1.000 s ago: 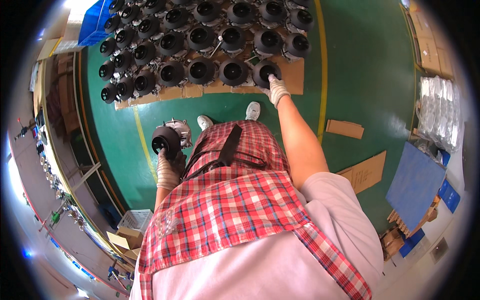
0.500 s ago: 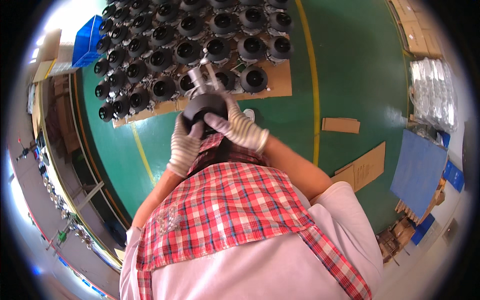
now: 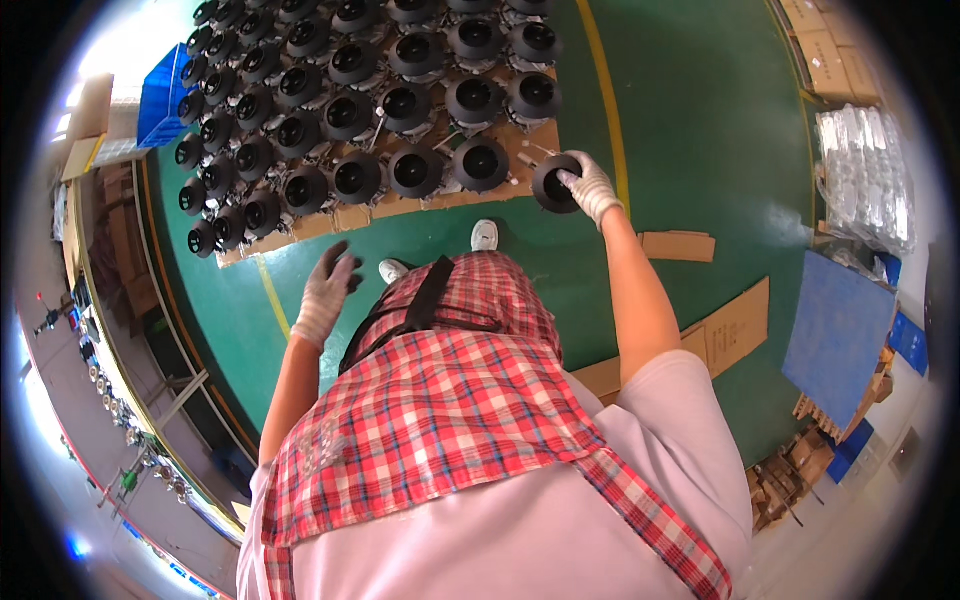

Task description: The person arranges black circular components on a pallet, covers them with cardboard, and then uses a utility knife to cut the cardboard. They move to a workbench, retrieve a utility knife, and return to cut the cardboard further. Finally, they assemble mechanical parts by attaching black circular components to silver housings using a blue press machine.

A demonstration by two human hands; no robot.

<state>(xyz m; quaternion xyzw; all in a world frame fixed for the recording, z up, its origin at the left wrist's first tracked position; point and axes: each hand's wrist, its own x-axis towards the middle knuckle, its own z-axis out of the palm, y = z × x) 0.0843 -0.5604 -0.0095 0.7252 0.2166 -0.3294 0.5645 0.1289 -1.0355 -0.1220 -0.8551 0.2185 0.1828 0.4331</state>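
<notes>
My right hand point(image 3: 594, 188), in a striped work glove, reaches forward and grips the rim of a black rounded part point(image 3: 545, 192) with a round hole in its top. The thumb lies by the hole, and thin light rods stick out on the part's far side. It is at the right front corner of the rows of similar black parts point(image 3: 481, 165). I cannot tell whether it touches the cardboard or the floor. Gloved too, my left hand point(image 3: 325, 295) hangs over the floor at the left, fingers apart and holding nothing.
Rows of black parts stand on cardboard sheets point(image 3: 410, 200) on the green floor. Flat cardboard point(image 3: 738, 328) and a small cardboard piece point(image 3: 680, 246) lie at the right. A blue bin point(image 3: 165, 105) is at the far left, wrapped clear goods point(image 3: 862, 180) at the far right.
Both hands held the black part before my body. Now my left hand has let go and moved left and down, while my right hand has carried the part right to the rows' near corner.
</notes>
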